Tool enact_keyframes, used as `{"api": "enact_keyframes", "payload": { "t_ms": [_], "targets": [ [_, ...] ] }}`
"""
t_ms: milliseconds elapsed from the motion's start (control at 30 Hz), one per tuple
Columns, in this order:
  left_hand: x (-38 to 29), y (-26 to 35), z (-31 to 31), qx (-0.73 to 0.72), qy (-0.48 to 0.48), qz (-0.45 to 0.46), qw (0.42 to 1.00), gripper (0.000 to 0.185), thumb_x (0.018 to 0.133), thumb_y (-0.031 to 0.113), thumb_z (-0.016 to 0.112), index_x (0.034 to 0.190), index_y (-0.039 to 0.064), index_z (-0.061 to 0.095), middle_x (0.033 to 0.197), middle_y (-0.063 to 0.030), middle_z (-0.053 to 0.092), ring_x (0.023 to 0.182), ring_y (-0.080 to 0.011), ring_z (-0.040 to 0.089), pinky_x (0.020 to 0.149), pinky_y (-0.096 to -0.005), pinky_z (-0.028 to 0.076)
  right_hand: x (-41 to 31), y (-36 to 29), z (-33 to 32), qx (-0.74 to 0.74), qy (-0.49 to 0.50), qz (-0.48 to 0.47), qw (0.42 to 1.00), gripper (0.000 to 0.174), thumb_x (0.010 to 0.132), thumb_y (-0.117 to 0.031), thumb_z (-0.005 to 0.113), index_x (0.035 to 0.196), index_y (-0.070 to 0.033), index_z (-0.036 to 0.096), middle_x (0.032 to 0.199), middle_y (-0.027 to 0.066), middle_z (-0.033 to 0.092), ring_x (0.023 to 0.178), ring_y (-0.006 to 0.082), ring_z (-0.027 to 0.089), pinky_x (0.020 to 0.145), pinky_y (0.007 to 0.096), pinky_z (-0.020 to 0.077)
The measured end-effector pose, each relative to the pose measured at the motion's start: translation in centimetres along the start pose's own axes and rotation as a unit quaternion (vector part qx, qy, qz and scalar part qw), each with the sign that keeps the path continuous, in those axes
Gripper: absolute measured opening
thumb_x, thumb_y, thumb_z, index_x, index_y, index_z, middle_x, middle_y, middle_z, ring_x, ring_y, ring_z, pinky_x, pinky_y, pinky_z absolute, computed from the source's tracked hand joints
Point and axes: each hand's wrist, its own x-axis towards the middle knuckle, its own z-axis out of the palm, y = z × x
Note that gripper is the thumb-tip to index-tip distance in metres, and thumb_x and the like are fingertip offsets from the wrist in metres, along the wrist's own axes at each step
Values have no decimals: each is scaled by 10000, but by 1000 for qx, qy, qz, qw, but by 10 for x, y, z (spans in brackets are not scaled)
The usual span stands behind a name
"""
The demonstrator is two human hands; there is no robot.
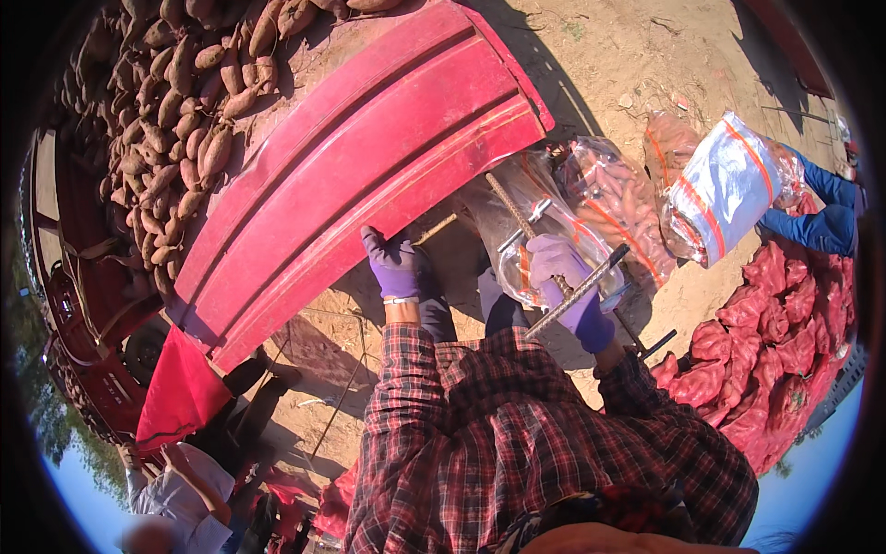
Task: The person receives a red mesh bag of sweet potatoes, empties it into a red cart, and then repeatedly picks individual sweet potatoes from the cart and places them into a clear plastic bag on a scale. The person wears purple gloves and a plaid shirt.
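My left hand [393, 269], in a purple glove, grips the lower edge of a red ribbed metal panel [367, 138]. The panel slants across the view beside a heap of sweet potatoes [180, 118]. In a purple glove too, my right hand [571, 287] is closed around a rusty steel bar [511, 201], part of what looks like a rebar frame. Another ribbed rod [588, 284] crosses in front of that hand. Just beyond it a clear plastic bag [512, 260] with orange stripes hangs open around the bars.
Filled clear bags [616, 201] of sweet potatoes stand on the dirt at right. Beside a person in blue trousers [824, 208] is a rolled stack of plastic bags [727, 187]. Red mesh sacks [768, 339] are piled at lower right. Another person [180, 485] is at lower left, near a red vehicle [90, 332].
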Motion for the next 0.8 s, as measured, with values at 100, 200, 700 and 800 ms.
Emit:
{"api": "enact_keyframes", "payload": {
  "t_ms": [100,200,700,800],
  "targets": [
    [4,4,20,18,25,-12,999,439,887,121,733,1246,-91,596,1323,-197,603,1248,-317,575,1101,-366,433,-12,-10,-3,-9,-5,-19,1000,192,797,60,673,880,-98,600,961,77,669,1083,319,665,971,464,499],
    [14,-2,23,171,4,94,981,253,886,122,725,1081,-34,687,1175,-178,654,1093,-346,608,988,-359,473,-14,-8,-4,-4,-9,-24,1000,206,805,72,666,894,-99,593,938,72,673,1074,314,676,970,457,496],
    [71,-99,80,97,12,60,993,398,912,190,740,1190,-74,634,1237,-194,700,1181,-333,649,1068,-369,471,-24,-13,8,-16,-10,21,1000,128,832,41,677,865,-76,637,893,69,696,994,328,703,929,473,548],
    [84,-181,87,236,47,68,968,387,897,207,758,1139,-76,654,1169,-194,722,1146,-321,668,1038,-363,489,0,-10,10,14,-7,24,1000,117,869,6,701,838,-76,624,872,72,690,982,319,685,916,474,543]
  ]
}}
